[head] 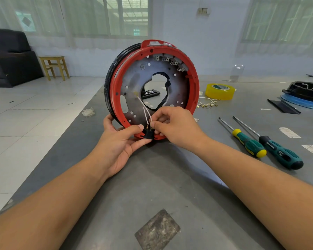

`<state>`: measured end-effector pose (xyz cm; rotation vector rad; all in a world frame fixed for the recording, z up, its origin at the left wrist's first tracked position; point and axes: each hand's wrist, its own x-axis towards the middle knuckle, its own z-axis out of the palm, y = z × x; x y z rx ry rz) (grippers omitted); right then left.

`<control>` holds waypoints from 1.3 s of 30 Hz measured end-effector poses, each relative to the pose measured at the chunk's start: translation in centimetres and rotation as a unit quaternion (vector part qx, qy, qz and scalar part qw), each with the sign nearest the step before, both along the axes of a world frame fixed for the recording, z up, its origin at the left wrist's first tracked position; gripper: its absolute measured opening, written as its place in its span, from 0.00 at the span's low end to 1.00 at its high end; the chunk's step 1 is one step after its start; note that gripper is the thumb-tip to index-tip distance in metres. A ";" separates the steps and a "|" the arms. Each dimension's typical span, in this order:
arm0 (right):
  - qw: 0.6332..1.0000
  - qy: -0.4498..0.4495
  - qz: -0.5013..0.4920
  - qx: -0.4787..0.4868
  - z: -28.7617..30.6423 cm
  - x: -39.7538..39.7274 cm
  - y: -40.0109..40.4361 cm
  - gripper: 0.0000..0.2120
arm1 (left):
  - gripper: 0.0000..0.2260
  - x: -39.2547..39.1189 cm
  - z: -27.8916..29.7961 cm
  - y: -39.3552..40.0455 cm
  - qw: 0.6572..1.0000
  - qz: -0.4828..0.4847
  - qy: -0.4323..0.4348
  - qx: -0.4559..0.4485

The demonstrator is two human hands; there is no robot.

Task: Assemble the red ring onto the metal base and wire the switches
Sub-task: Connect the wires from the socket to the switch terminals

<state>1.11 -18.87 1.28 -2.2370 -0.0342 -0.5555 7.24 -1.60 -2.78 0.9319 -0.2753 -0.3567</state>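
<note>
The red ring (pixel 193 73) sits around the round metal base (pixel 134 74), and the whole assembly stands upright on its edge on the grey table. A row of white switches (pixel 170 60) lines the ring's upper inside. At the bottom edge, my left hand (pixel 119 141) grips the ring's rim and a small black switch (pixel 148 135) between thumb and fingers. My right hand (pixel 173 125) pinches the brass terminal of a white wire (pixel 145 109) right at the top of that black switch. A second white wire ends beside it.
Two green-handled screwdrivers (pixel 260 141) lie right of my right arm. A yellow tape roll (pixel 220 91) and loose terminal wires (pixel 207 103) lie behind the ring. A black and blue part (pixel 304 94) lies far right. The table's left edge (pixel 61 134) drops to a tiled floor.
</note>
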 end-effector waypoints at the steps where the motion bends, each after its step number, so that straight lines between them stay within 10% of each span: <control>1: 1.000 -0.001 -0.002 0.000 0.0 0.0 0.0 0.03 | 0.37 0.0 0.0 0.0 1.000 0.000 -0.003 0.001; 27: 0.940 0.060 0.006 0.335 0.9 0.2 0.7 0.04 | 0.32 0.2 0.0 -0.1 1.000 0.000 0.010 0.012; 32: 0.967 0.020 -0.012 0.252 0.6 -0.1 0.7 0.04 | 0.34 0.0 0.2 -0.1 1.000 0.007 0.019 0.007; 39: 0.961 -0.220 -0.119 -0.115 -1.1 -0.8 -1.9 0.14 | 0.28 -0.3 0.5 0.1 0.999 0.020 0.048 -0.004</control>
